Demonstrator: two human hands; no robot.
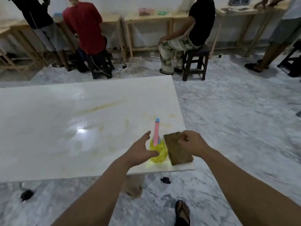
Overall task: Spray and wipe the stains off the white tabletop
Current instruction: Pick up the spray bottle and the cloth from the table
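Spray bottle [158, 151] between hands, left hand [140, 150] spread open touching it, right hand [193, 143] loosely curled over brown cloth [176, 149].

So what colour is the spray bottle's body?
Translucent yellow; the bottle has a pink-and-blue sprayer on top. The head view, the only one, shows it.

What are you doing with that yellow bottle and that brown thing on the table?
A person is about to clean a white tabletop that has yellowish stains on it. The left hand is open and reaching for the yellow spray bottle, its thumb right at the bottle. The right hand is over the brown cloth lying beside the bottle at the table's corner, fingers curled at its edge. Nothing has been lifted yet.
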